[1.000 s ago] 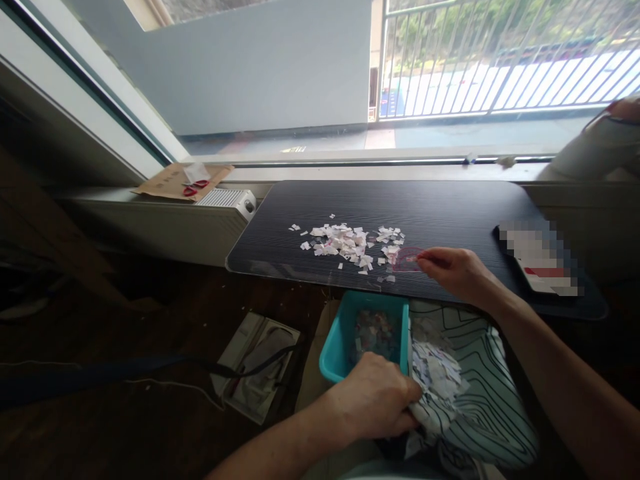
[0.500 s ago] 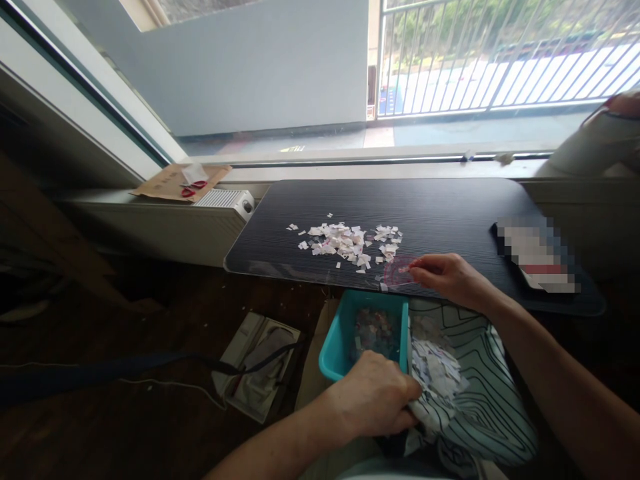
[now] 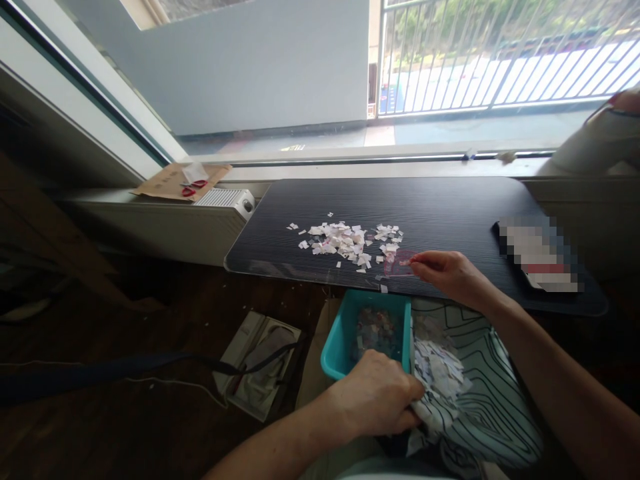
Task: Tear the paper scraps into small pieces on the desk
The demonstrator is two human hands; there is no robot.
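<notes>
My right hand (image 3: 443,273) pinches a clear, pink-marked plastic piece (image 3: 397,264), flat and perhaps a protractor, low over the front of the dark table (image 3: 450,207). Just beyond its left end lies a loose heap of small white paper scraps (image 3: 343,240). Below the table's front edge, my left hand (image 3: 383,393) is closed on the edge of a pale green cloth (image 3: 495,400) with black wavy lines. More paper scraps (image 3: 440,367) rest on that cloth. A teal bin (image 3: 333,347) stands against the left hand, with mixed scraps inside; the hand hides part of its near rim.
A blurred-out dark object (image 3: 537,257) lies at the table's right end. Red-handled scissors (image 3: 193,188) sit on a brown envelope (image 3: 165,183) at the left sill. On the floor is an open box (image 3: 260,367), crossed by a dark strap (image 3: 165,365).
My right hand and the plastic piece have shifted slightly away from the table's front edge, toward the scraps. My left hand keeps its grip on the cloth.
</notes>
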